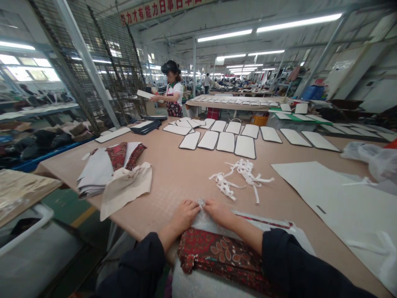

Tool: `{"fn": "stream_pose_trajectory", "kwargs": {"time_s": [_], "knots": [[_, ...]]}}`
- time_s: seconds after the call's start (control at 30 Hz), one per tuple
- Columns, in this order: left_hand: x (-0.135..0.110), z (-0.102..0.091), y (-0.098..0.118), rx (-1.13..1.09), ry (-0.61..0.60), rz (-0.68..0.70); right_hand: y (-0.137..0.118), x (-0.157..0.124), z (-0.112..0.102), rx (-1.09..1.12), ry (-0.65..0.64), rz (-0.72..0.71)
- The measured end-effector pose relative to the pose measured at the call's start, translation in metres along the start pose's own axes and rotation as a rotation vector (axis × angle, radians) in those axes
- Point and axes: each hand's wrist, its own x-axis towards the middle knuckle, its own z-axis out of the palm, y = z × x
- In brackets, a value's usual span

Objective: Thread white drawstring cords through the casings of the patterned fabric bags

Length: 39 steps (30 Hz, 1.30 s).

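Note:
My left hand [186,213] and my right hand [218,212] meet near the table's front edge, fingers closed and bent down. Between their fingertips shows a small shiny crumpled bit of what looks like clear plastic [201,202]. A pale, see-through sheet runs from there back under my wrists. Closer to me lies a folded stack of dark red patterned fabric [223,250], partly covered by my right forearm. Just beyond my right hand, white fabric ties [245,171] lie in a loose tangle.
Several white panels with dark edging [226,142] cover the far part of the brown table [173,182]. To the left are stacked fabric pieces [96,171] and a cream cloth [130,186]. A large pale sheet [335,203] lies right. A co-worker [173,91] stands beyond, holding a panel.

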Motion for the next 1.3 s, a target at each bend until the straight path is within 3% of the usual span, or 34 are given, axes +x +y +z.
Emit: {"fn": "stream_pose_trajectory", "kwargs": {"time_s": [0.1,0.17,0.33,0.43,0.5,0.67,0.8,1.0,1.2,1.3], "knots": [[0.000,0.000,0.000,0.001,-0.001,-0.011,0.002,0.009,0.006,0.118,0.016,0.143],[0.000,0.001,0.000,0.000,0.001,-0.018,0.000,0.010,0.012,0.107,0.062,0.162],[0.000,0.005,-0.001,-0.015,0.039,0.000,-0.003,0.005,0.016,-0.090,0.098,-0.083],[-0.001,0.006,-0.002,-0.017,0.065,0.007,0.001,0.002,0.011,-0.081,0.063,-0.139],[-0.002,0.007,-0.002,-0.020,0.076,0.006,0.005,0.001,0.007,-0.010,0.028,-0.052],[-0.004,0.013,-0.006,-0.066,0.120,-0.041,0.007,0.006,0.001,0.126,-0.020,0.360],[-0.004,0.015,-0.009,-0.160,0.177,-0.132,0.004,0.011,-0.006,0.212,-0.104,0.465],[0.002,0.003,-0.003,-0.407,0.215,-0.341,0.011,-0.005,-0.011,0.476,-0.005,0.244],[0.016,0.010,0.003,-0.584,0.094,-0.569,0.018,0.005,0.003,0.877,0.149,0.240],[0.020,0.016,0.002,-0.548,0.084,-0.650,0.018,0.019,0.009,0.850,0.144,0.239]]}}
